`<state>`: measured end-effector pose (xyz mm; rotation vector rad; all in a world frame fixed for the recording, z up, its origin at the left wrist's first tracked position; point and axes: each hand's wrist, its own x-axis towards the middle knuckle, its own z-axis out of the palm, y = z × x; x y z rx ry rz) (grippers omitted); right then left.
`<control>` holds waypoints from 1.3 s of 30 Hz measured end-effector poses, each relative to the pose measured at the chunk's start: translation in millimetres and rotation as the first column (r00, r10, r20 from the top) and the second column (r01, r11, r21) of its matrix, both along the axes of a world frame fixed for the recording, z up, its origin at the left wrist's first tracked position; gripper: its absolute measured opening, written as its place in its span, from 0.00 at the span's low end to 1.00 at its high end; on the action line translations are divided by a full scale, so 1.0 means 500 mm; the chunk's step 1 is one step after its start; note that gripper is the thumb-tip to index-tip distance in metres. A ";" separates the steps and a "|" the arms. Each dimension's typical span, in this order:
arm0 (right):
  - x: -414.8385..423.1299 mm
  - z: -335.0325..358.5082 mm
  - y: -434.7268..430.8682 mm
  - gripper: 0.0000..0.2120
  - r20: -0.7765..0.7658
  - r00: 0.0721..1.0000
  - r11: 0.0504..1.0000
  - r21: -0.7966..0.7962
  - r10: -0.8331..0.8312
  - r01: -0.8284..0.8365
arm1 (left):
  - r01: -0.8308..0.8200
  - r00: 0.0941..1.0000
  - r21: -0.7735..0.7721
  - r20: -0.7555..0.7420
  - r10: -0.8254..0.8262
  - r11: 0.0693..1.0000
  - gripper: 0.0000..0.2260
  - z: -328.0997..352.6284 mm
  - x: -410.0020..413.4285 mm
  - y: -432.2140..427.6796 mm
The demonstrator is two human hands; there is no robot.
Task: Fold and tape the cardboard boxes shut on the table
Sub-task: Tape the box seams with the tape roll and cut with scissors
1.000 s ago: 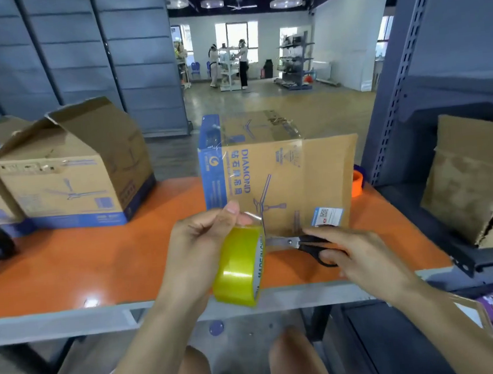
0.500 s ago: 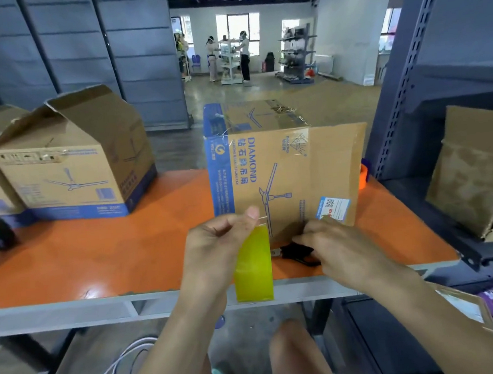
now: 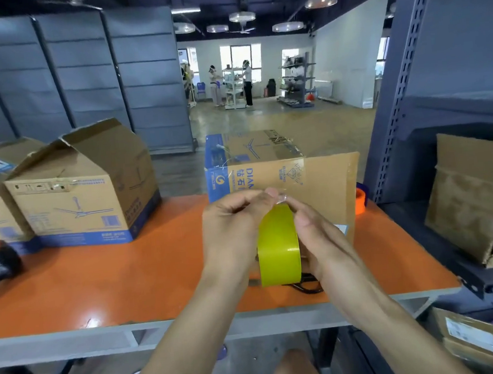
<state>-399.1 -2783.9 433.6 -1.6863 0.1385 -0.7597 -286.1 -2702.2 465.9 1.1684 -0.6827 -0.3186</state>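
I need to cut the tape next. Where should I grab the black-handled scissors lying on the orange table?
Take the black-handled scissors by their handle loops, which lie flat on the orange table beneath the right hand. Come down from above on the right; the yellow tape roll covers the blade side.

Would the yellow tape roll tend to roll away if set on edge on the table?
Probably: the tape roll is round with a glossy band, and the orange table looks smooth. Laid flat it should stay put. It seems light: the left hand holds it aloft.
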 end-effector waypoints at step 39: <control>0.054 0.091 -0.027 0.16 -0.083 0.975 0.957 0.191 -0.205 0.217 | 0.025 0.898 0.328 0.408 -0.166 0.944 0.06 0.181 0.188 -0.122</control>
